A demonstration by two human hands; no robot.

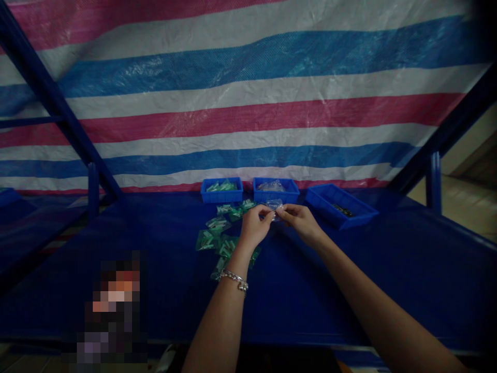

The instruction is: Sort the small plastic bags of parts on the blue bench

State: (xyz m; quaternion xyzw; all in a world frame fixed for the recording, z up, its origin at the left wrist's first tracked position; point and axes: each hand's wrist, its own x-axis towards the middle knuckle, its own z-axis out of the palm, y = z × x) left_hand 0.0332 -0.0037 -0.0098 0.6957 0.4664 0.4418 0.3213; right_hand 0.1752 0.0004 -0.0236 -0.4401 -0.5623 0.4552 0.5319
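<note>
Looks like a makeshift workshop, prob. a small packing area. Striped tarp (248, 119) on blue steel frame (50, 93) behind, w/ plastic trays (221, 190) on long bench (388, 290).

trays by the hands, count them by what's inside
green bags tray: 1
clear bags tray: 1
dark parts tray: 1
total: 3
</note>
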